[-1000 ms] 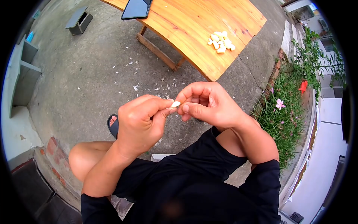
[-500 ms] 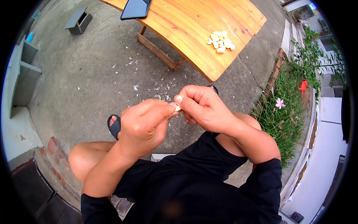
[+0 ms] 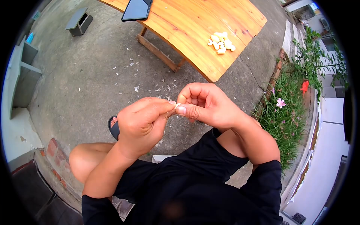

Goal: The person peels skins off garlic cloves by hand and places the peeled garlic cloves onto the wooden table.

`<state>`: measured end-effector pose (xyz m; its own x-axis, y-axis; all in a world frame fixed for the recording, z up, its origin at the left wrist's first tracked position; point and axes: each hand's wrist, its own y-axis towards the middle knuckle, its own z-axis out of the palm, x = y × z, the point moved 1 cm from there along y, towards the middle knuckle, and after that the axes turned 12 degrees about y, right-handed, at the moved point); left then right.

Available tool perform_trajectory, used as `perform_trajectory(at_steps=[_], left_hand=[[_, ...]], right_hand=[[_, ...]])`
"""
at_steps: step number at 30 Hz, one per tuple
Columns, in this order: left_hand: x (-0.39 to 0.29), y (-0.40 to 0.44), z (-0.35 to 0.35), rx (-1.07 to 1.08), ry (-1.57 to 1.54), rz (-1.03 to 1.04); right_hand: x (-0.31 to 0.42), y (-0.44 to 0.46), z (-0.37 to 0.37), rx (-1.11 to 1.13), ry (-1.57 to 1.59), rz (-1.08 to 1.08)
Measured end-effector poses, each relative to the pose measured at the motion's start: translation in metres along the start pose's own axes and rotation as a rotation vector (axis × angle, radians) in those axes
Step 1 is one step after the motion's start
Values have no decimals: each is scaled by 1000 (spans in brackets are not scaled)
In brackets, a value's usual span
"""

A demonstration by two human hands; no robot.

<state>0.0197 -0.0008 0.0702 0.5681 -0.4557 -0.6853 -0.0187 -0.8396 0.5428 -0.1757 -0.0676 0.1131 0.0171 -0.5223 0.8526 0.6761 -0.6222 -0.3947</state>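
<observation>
- Far left: grey box (image 3: pixel 79 23) on the concrete ground (image 3: pixel 97 71), well apart from the hands.
- Dark sandal (image 3: pixel 114 127) on a foot, left of the left hand.
- Phone (image 3: pixel 136 9), dark screen up, at the table's near edge.
- Left hand (image 3: pixel 140 122): thumb and finger pinched narrow on a small pale piece (image 3: pixel 177 106); the other fingers are folded, tips mostly hidden.
- Scraps (image 3: pixel 163 89) on the ground beyond the hands, thin and whitish.
- Piece sits between both hands' fingertips, mostly covered; can't tell how much skin is on it.
- Right hand (image 3: pixel 212 105), just changed: thumb has dropped level from on top of the piece, index finger now curled above. Thumb and finger close together at the piece; firm grip or light touch, can't tell.
- Meaning, judged: re-gripped, fine two-handed picking at one piece, which isn't with the pile.
- Pile of pale pieces (image 3: pixel 227 44) on the wooden table (image 3: pixel 243 22), near its right end; no hand touching it.
- Far right: pink flower (image 3: pixel 280 102) in grass.
</observation>
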Motion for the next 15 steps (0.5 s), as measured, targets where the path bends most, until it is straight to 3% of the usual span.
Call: perform_trajectory(at_steps=[2, 5, 11, 15], left_hand=[[-2, 2, -1, 39, -60, -96], [-6, 2, -3, 229, -400, -675], [2, 5, -7, 364, -537, -644], [6, 2, 0, 312, -729, -622]], right_hand=[[-7, 0, -2, 15, -30, -68], [-10, -2, -3, -2, -64, -133], [-10, -4, -3, -56, -38, -149], [-13, -4, -4, -81, -53, -197]])
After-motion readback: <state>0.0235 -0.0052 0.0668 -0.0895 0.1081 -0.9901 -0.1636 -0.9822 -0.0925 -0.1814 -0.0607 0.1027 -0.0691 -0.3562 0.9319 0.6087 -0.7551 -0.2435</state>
